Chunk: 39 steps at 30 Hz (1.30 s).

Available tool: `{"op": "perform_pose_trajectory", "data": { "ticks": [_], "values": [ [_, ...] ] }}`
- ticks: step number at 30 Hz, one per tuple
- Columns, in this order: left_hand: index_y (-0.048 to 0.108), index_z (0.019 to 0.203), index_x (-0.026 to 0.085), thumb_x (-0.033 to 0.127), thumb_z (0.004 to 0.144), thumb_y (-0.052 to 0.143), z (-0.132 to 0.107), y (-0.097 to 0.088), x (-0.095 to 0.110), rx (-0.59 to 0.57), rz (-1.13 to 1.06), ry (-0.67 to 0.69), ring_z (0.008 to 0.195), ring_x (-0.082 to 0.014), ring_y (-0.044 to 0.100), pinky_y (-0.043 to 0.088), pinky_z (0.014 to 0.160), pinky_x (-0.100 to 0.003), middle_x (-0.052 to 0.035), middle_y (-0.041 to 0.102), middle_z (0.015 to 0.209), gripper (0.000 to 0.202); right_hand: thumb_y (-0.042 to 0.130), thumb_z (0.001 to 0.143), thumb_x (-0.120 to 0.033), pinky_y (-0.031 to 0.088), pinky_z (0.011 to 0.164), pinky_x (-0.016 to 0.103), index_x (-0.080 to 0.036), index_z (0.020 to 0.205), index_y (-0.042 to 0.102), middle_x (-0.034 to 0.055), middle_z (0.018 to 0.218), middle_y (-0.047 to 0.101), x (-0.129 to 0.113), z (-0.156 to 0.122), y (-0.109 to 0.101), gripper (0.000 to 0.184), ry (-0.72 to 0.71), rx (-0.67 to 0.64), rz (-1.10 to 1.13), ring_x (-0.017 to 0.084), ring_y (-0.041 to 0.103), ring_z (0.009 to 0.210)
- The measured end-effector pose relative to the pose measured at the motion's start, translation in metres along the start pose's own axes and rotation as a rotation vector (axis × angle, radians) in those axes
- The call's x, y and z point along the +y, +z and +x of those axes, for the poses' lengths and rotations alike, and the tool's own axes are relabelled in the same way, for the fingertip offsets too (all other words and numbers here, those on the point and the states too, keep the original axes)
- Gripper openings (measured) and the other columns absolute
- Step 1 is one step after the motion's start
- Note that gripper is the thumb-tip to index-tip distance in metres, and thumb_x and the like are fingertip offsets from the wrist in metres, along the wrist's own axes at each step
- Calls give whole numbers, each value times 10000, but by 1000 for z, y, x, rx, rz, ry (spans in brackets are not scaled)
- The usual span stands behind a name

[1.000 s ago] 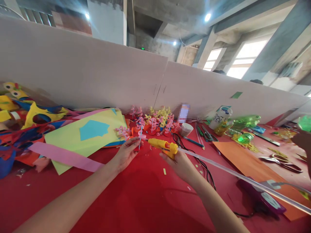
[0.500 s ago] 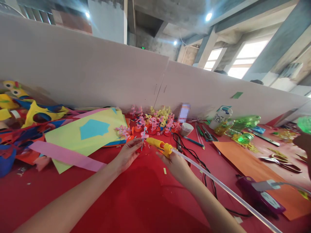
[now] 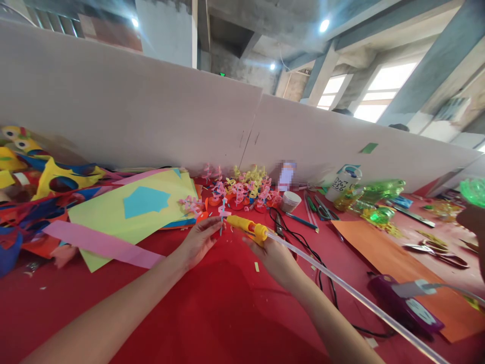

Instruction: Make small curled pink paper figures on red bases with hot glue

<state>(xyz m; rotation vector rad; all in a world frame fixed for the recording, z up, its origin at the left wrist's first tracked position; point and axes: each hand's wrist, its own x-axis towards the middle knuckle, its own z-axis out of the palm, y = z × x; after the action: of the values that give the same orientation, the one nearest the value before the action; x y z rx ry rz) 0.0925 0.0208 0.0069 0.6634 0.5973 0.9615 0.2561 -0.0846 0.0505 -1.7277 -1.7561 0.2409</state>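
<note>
My left hand (image 3: 202, 240) pinches the lower part of a thin bluish stick (image 3: 222, 231) that stands roughly upright. Pink curled paper (image 3: 226, 213) sits around the stick's upper part. In my right hand (image 3: 273, 258) is a yellow hot glue gun (image 3: 246, 226), with a long clear glue stick (image 3: 341, 285) running out of its back toward the lower right. The gun's nozzle is at the pink paper; whether they touch I cannot tell. Behind both hands, several pink and yellow paper curls (image 3: 239, 192) stand in a cluster.
Coloured sheets (image 3: 94, 222) lie on the red table at left. A white cup (image 3: 291, 201), black cable (image 3: 322, 263), scissors (image 3: 435, 253), orange sheet (image 3: 379, 253) and purple power strip (image 3: 409, 306) are at right. Another person's hand (image 3: 472, 222) shows at the right edge, by green plastic.
Both hands hold almost the same pose, the glue gun still at the stick. The view has shifted very slightly. At the right edge, the other person's green plastic has moved a little.
</note>
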Motion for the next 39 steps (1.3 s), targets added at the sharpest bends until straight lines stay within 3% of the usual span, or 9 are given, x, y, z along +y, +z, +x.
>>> {"op": "perform_pose_trajectory", "data": {
  "ticks": [13,20,30,39],
  "values": [
    [729,750,153,156,502,847,2,0,0,10,12,2,669,-88,629,441,584,-154,-9,717,677,276,455,872,-340,450,739,311,-156,950,636,99,897,649,-1,0,-1,270,-21,-6,-3,238,594,848],
    [723,755,156,109,540,817,-2,3,4,34,14,6,658,-89,626,442,584,-160,-8,713,674,240,426,864,-406,438,630,282,-162,924,629,62,737,625,-1,2,-11,323,-3,6,93,211,579,705],
    [713,735,185,110,570,796,-4,4,5,24,31,21,666,-88,610,409,574,-164,8,692,667,199,433,837,-449,354,493,257,-158,742,592,31,604,561,9,2,-11,344,80,-30,66,157,484,508],
    [710,762,204,151,633,769,1,-2,1,36,86,42,706,-85,594,395,629,-183,17,684,725,152,499,828,-417,394,550,244,-170,911,631,7,695,578,11,1,-17,292,64,-150,283,135,475,572]
  ]
}}
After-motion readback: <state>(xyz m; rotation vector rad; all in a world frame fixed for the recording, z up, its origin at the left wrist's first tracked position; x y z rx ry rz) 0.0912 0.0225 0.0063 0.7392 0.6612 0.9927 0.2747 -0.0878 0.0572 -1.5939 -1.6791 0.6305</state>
